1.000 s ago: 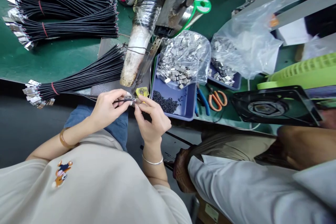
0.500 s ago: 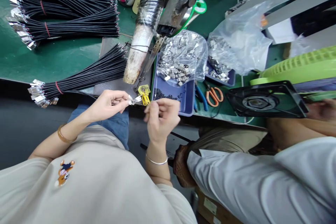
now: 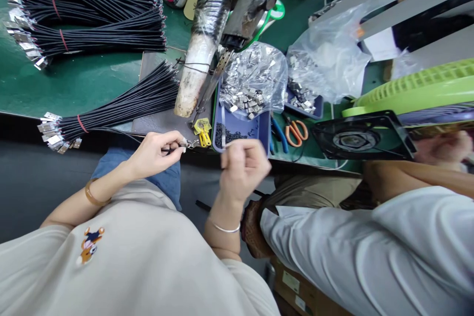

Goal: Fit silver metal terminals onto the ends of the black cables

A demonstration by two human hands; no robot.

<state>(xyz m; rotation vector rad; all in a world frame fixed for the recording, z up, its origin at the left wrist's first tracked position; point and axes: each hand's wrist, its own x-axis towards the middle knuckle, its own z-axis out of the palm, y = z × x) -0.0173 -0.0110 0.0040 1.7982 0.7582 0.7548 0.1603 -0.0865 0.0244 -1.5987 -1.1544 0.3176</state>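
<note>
My left hand [image 3: 157, 153] pinches a thin black cable [image 3: 171, 148] whose metal connector end [image 3: 191, 144] sticks out toward a small yellow clip [image 3: 202, 128] at the bench edge. My right hand [image 3: 242, 168] hovers to the right, fingers curled closed, just in front of a blue tray [image 3: 261, 131] that holds small black parts [image 3: 225, 134]. What the right fingers hold, if anything, is hidden. A clear bag of metal shells [image 3: 252, 81] rests in the tray's far end.
Bundles of black cables [image 3: 122, 103] with metal ends lie on the green bench [image 3: 74, 81]. A wrapped soldering fixture [image 3: 202, 49], orange scissors [image 3: 298, 131], a black fan [image 3: 361, 140] and a green basket [image 3: 418, 91] stand to the right. Another person's white sleeve [image 3: 370, 252] is at lower right.
My right hand drew away from the left hand and moved right toward the blue tray. The left hand kept hold of the cable near the yellow clip.
</note>
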